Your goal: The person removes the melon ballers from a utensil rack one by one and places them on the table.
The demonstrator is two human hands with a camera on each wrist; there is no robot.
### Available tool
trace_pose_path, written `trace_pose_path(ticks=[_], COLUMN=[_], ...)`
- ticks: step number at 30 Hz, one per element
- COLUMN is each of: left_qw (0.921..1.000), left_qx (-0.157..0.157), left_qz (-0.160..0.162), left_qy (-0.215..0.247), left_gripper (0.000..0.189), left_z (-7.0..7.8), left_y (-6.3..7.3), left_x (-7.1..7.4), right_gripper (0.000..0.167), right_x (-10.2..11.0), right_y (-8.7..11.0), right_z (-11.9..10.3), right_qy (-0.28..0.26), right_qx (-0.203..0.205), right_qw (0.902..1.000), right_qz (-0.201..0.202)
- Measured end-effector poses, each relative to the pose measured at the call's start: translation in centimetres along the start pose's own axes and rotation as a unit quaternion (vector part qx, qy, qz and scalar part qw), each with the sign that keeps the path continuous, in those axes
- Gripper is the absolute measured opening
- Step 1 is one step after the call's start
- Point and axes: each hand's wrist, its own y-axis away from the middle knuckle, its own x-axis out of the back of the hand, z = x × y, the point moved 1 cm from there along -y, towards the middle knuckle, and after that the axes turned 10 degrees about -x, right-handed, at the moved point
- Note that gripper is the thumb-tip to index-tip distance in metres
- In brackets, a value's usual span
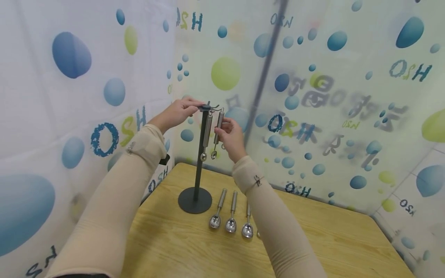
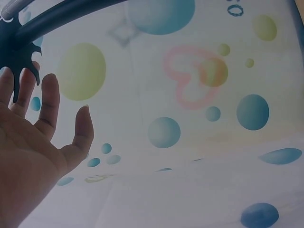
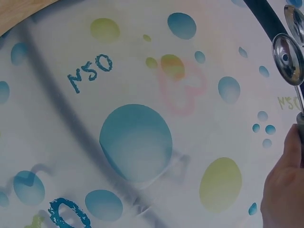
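A dark stand [image 1: 198, 173] with a round base and hooks at its top stands on the table. My left hand [image 1: 177, 114] touches the hooked top, its fingers fairly straight behind the dark hooks [image 2: 18, 57] in the left wrist view. With thumb and fingers, my right hand [image 1: 232, 138] pinches the handle of a steel melon baller [image 1: 220, 119], whose top loop is at a hook. Its small bowl [image 3: 287, 59] has a hole in the middle. Beside it, a second melon baller [image 1: 207, 133] hangs from the stand.
Several larger steel scoops lie in a row right of the base, among them a left one [image 1: 215, 221], a middle one [image 1: 231, 224] and a right one [image 1: 247, 229]. My right sleeve partly covers the row. Patterned curtains [image 1: 313, 154] enclose the wooden table [image 1: 167, 239].
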Motion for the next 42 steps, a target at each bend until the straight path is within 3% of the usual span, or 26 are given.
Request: trace_pose_path(ticks=[18, 27, 42], left_qw=[1.0000, 1.0000, 1.0000], left_qx=[-0.001, -0.003, -0.007], left_qz=[0.000, 0.002, 0.000], left_qy=[-0.003, -0.001, -0.006], left_gripper=[0.045, 0.044, 0.045], left_z=[-0.3, -0.3, -0.3], left_y=[-0.1, -0.1, 0.0], left_x=[0.0, 0.0, 0.0], right_gripper=[0.039, 0.032, 0.031], right_x=[1.6, 2.8, 5.1], right_y=[0.2, 0.6, 2.0], right_z=[0.5, 1.3, 2.1], right_qy=[0.019, 0.029, 0.038], right_qx=[-0.003, -0.005, -0.020], right_qw=[0.9998, 0.9996, 0.9990], right_qz=[0.004, 0.001, -0.010])
